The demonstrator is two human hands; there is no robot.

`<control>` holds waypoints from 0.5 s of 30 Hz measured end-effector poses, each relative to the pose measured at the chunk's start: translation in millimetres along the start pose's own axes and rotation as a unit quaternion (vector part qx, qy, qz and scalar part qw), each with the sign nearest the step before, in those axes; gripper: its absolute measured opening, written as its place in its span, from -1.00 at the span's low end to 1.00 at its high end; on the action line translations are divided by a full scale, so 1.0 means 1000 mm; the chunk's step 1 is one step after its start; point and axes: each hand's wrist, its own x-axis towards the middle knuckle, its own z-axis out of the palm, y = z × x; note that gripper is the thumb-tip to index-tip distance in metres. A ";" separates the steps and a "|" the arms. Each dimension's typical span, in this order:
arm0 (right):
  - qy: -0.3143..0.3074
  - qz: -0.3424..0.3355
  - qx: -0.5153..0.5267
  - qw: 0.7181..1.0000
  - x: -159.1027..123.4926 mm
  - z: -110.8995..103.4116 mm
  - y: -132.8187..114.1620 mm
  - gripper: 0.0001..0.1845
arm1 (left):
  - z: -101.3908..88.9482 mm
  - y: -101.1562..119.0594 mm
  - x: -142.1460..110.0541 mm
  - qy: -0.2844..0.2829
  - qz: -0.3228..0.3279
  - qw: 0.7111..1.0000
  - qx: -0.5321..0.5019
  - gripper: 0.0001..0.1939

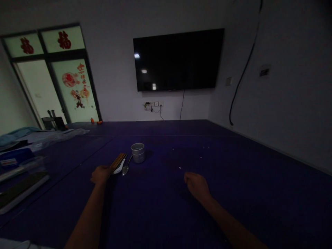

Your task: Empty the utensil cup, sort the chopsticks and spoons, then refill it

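On the dark blue table (155, 214), my left hand (100, 174) is closed on the near end of a bundle of wooden chopsticks (119, 160). Right beside the bundle lies a white spoon (119, 167). A metal spoon (125, 169) is to the right of that, its handle pointing toward a grey metal cup (138, 154) that stands upright. My right hand (197, 185) is curled into a fist low over the table, apart from these things. The inside of that fist is hidden. Tiny white bits (180, 168) lie scattered beyond it.
At the left are a blue container (15, 157), a long flat tray-like object (23, 190), clear plastic wrap (59, 135) and a dark holder with handles (54, 122). Small orange objects (99, 122) sit at the far edge. A cable (243, 74) hangs on the right wall.
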 end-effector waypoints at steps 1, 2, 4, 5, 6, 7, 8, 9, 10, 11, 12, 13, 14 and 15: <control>0.003 0.000 0.005 1.000 0.000 0.000 0.000 -0.68 | 0.001 0.001 0.000 -0.005 0.001 1.000 0.000 -0.58; 0.005 -0.001 0.009 1.000 0.000 0.001 0.001 -0.67 | 0.001 0.001 0.001 -0.010 0.002 1.000 -0.001 -0.59; 0.006 -0.003 0.013 1.000 0.000 0.002 0.002 -0.67 | 0.001 0.002 0.000 -0.015 0.003 1.000 -0.001 -0.60; 0.004 -0.005 0.012 1.000 0.000 0.002 0.002 -0.67 | 0.001 0.002 0.000 -0.016 0.003 1.000 -0.001 -0.60; 0.002 -0.005 0.010 1.000 0.000 0.002 0.002 -0.66 | 0.001 0.003 -0.001 -0.017 0.002 1.000 -0.001 -0.60; -0.001 -0.006 0.008 1.000 0.000 0.002 0.003 -0.66 | 0.000 0.003 -0.002 -0.019 0.000 1.000 -0.002 -0.61; -0.003 -0.006 0.008 1.000 0.000 0.002 0.003 -0.66 | 0.000 0.004 -0.002 -0.022 -0.002 1.000 -0.002 -0.61; -0.006 -0.005 0.007 1.000 0.000 0.001 0.003 -0.66 | 0.000 0.004 -0.003 -0.024 -0.007 1.000 -0.001 -0.62; -0.009 -0.003 0.008 1.000 0.000 0.001 0.003 -0.66 | -0.001 0.005 -0.004 -0.027 -0.010 1.000 0.001 -0.62; -0.012 -0.002 0.008 1.000 0.000 0.001 0.003 -0.67 | -0.001 0.006 -0.004 -0.028 -0.010 1.000 0.002 -0.62; -0.015 -0.002 0.008 1.000 0.000 0.001 0.003 -0.67 | -0.002 0.006 -0.005 -0.028 -0.008 1.000 0.003 -0.61; -0.016 -0.002 0.008 1.000 0.000 0.001 0.002 -0.68 | -0.002 0.006 -0.006 -0.028 -0.003 1.000 0.001 -0.61; -0.015 -0.002 0.007 1.000 0.000 0.001 0.002 -0.67 | -0.003 0.007 -0.006 -0.029 0.004 1.000 0.000 -0.61; -0.012 -0.002 0.007 1.000 0.000 0.001 0.002 -0.67 | -0.003 0.007 -0.007 -0.030 0.012 0.999 0.000 -0.61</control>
